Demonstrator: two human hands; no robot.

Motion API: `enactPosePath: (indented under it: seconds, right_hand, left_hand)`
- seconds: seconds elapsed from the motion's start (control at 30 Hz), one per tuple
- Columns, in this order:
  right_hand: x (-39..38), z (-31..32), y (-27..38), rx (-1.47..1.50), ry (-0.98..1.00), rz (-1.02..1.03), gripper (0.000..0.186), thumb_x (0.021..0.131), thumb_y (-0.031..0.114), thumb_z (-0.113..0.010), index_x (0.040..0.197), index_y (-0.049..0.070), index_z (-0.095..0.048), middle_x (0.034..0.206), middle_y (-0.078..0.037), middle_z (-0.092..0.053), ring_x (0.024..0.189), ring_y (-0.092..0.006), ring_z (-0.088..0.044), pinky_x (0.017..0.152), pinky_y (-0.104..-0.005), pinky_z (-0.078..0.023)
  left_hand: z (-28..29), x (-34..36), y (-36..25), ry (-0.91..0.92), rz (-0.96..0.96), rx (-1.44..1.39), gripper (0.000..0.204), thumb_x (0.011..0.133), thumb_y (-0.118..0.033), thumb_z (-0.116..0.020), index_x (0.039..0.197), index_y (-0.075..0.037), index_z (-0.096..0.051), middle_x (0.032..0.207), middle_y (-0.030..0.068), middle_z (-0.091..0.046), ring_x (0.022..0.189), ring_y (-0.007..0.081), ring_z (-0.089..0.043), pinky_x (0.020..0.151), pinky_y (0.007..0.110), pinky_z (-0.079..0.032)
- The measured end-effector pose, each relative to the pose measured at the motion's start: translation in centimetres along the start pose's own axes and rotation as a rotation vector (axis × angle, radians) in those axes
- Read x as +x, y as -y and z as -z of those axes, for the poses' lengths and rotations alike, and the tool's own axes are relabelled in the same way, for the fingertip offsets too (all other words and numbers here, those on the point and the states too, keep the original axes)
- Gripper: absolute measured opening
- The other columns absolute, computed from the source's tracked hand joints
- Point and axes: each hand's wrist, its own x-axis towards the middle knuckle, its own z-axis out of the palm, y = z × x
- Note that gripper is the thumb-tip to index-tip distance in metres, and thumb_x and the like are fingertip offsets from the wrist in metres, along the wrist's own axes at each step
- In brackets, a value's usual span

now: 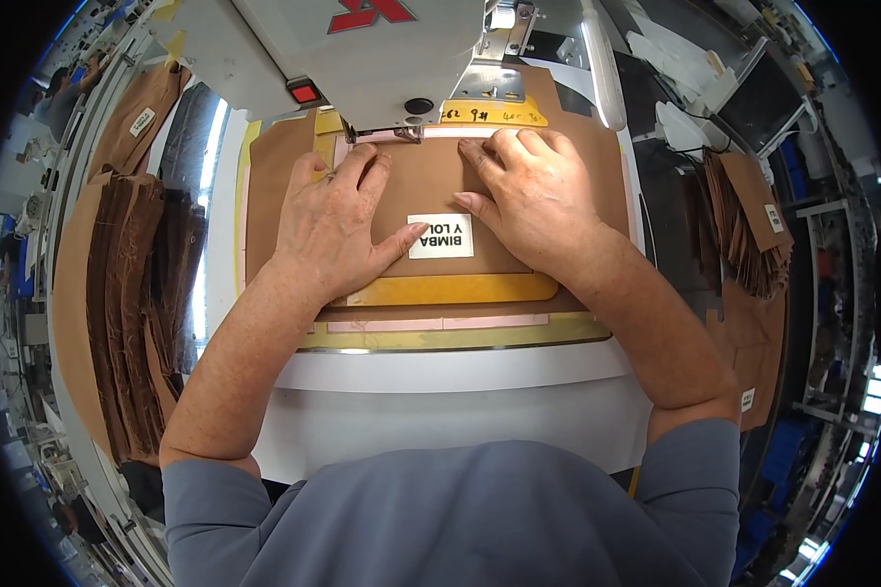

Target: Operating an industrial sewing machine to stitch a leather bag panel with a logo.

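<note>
1. The brown panel (423, 186) is pressed flat, partly beneath the machine head (401, 68), by left hand (335, 220) and right hand (540, 191).
2. Each grip is unclenched, nothing grasped.
3. Apparently, alignment is being done; even pressure is needed next.

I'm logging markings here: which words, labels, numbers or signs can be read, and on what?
White label on the brown panel: printed letters, partly under the left thumb; not copied.
Yellow strip by the machine head: handwriting, partly legible; not copied.
Machine head: red emblem, cut off above.
Labels on the side pieces: too small to read.
</note>
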Motion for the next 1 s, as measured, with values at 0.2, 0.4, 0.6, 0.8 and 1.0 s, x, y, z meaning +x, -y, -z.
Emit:
enactPosePath:
  seconds: [0.2,0.4,0.6,0.8,1.0]
  right_hand:
    - [-0.1,0.2,-0.2,-0.029,-0.018,0.023,0.058,0.096,0.053,-0.064,0.126,0.003,-0.070,0.109,-0.007,-0.067,0.113,-0.0223,-0.059,0.101,-0.0408,-0.041]
    - [-1.0,0.8,-0.3,0.038,-0.052,-0.014,0.059,0.093,0.051,-0.068,0.125,0.002,-0.071,0.123,-0.007,-0.069,0.117,-0.0240,-0.058,0.103,-0.0405,-0.038]
    - [-1.1,0.4,0.2,0.085,-0.047,-0.014,0.054,0.094,0.050,-0.067,0.117,0.002,-0.071,0.129,-0.007,-0.067,0.122,-0.0271,-0.057,0.106,-0.0441,-0.038]
    - [-0.7,0.2,0.9,0.100,-0.047,-0.009,0.053,0.095,0.050,-0.067,0.116,0.002,-0.071,0.132,-0.007,-0.066,0.122,-0.0276,-0.056,0.110,-0.0448,-0.037]
    - [-0.1,0.4,1.4,0.090,0.003,-0.007,0.055,0.096,0.051,-0.065,0.120,0.002,-0.070,0.132,-0.007,-0.065,0.122,-0.0270,-0.056,0.111,-0.0440,-0.036]
  left_hand:
    - [0.3,-0.4,0.8,0.000,0.010,0.003,0.074,0.091,-0.055,-0.067,0.140,-0.001,-0.059,0.138,0.0131,-0.060,0.107,0.0248,-0.065,0.107,0.047,-0.037]
    - [0.6,-0.7,1.3,0.016,0.004,0.013,0.073,0.091,-0.057,-0.066,0.143,-0.006,-0.059,0.137,0.0129,-0.061,0.107,0.0253,-0.065,0.107,0.047,-0.037]
    - [1.0,-0.3,1.1,0.094,0.048,0.088,0.084,0.091,-0.070,-0.060,0.151,-0.013,-0.053,0.134,0.0152,-0.061,0.112,0.0268,-0.064,0.109,0.046,-0.037]
    - [1.2,0.2,0.8,0.136,0.065,0.195,0.091,0.088,-0.081,-0.050,0.158,-0.023,-0.047,0.133,0.0234,-0.059,0.126,0.0336,-0.056,0.116,0.049,-0.035]
    - [1.8,0.4,1.0,0.230,0.082,0.218,0.093,0.087,-0.084,-0.048,0.159,-0.025,-0.044,0.136,0.0253,-0.059,0.132,0.0343,-0.053,0.118,0.048,-0.033]
